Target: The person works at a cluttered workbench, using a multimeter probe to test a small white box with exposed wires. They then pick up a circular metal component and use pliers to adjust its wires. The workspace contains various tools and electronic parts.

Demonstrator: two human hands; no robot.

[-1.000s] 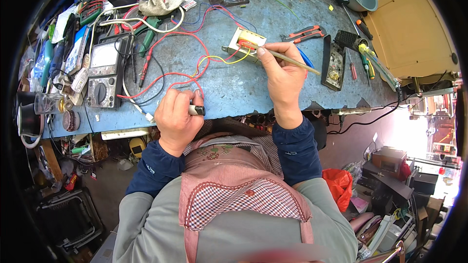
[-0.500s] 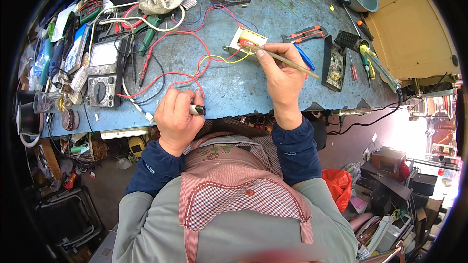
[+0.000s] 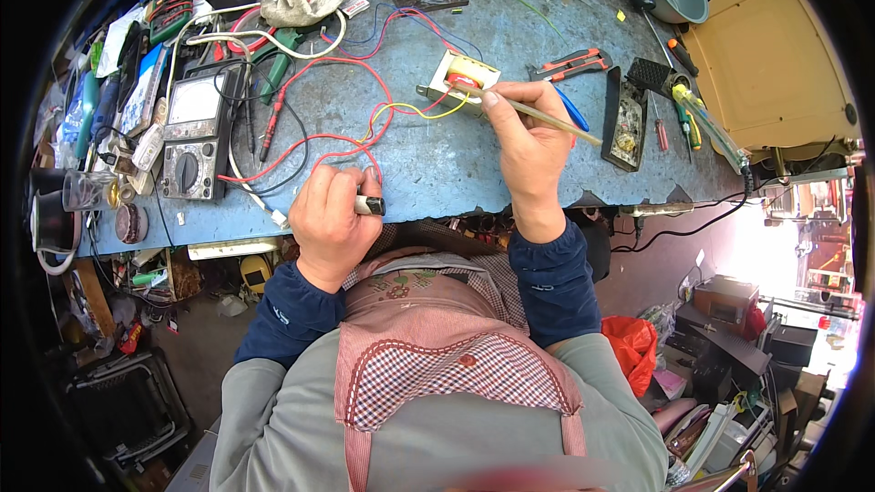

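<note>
My right hand (image 3: 530,150) is closed around a thin brownish stick (image 3: 558,125), held between thumb and fingers like a pen. The stick's far tip reaches the red part of a small transformer (image 3: 472,68) with a yellow winding and a pale metal frame; I cannot tell whether it touches. Yellow, red and blue wires run from the transformer. Near the bench's front edge, my left hand (image 3: 330,221) is wrapped round a small white cylinder (image 3: 368,206) with a black end, mostly hidden by the fingers. A red lead (image 3: 339,139) curves up to that hand.
On the left stands an analog multimeter (image 3: 193,141), with a red probe (image 3: 272,124) beside it. To the right lie a red utility knife (image 3: 572,64), a black tray-like part (image 3: 624,123) and screwdrivers. Clutter crowds the left side of the blue bench (image 3: 428,169).
The stick in my right hand has shifted slightly at the transformer, its near end a little further right. My left hand stays in place.
</note>
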